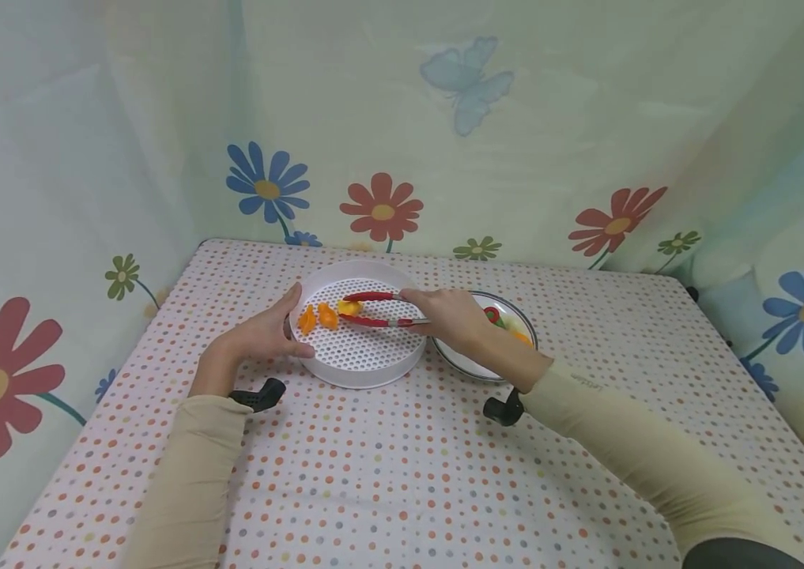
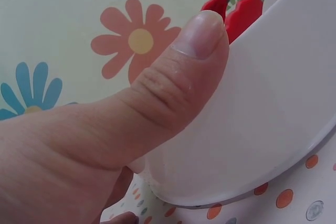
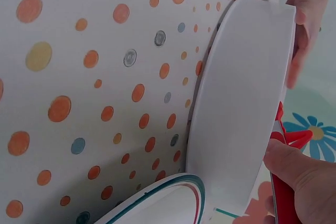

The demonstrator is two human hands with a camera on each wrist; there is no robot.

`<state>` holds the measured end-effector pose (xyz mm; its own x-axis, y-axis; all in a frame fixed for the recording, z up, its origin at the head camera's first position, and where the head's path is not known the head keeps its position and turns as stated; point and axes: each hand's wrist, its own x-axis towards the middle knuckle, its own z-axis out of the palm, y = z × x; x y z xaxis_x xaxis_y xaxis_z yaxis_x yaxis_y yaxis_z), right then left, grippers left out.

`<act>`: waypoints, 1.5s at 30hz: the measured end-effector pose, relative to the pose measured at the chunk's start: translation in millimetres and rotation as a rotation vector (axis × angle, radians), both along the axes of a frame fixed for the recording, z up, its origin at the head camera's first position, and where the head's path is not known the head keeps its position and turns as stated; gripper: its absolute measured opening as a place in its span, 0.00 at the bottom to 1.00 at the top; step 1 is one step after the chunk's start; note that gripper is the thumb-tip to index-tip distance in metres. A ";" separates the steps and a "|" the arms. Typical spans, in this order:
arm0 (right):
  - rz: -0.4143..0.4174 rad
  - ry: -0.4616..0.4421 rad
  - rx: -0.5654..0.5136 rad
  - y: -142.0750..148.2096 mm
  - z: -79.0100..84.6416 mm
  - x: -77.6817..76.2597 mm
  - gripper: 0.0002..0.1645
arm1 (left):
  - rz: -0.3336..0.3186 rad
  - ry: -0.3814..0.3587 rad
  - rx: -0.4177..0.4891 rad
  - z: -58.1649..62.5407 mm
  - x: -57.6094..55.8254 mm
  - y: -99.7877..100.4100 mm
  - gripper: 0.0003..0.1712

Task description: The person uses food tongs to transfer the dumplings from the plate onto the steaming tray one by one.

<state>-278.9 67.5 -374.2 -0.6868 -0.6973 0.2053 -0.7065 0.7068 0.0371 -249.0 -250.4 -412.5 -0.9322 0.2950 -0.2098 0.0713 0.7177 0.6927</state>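
Observation:
A white round tray with a perforated bottom stands on the table. My left hand grips its left side, the thumb over the rim in the left wrist view. In my right hand is a pair of red tongs with metal arms, reaching over the tray's right side. Between the tong tips lies a small yellow piece, like a bit of pepper. Two orange pieces of similar shape rest on the holes to its left, near my left hand.
Right of the tray, partly behind my right forearm, sits a white plate with a dark rim line. Red, green and orange pieces lie on it. A dotted cloth covers the table, and a flowered curtain hangs behind.

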 end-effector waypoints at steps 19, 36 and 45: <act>-0.176 -0.089 0.010 12.2 23.6 9.5 0.46 | 0.011 -0.022 -0.016 -1.0 1.3 -0.8 0.74; -0.645 -0.179 -0.012 179.1 37.3 80.4 0.53 | 0.014 -0.031 -0.049 1.4 2.9 -2.6 0.74; -0.666 -0.211 0.028 194.7 36.5 112.1 0.54 | 0.010 -0.047 -0.044 0.6 4.4 -1.4 0.74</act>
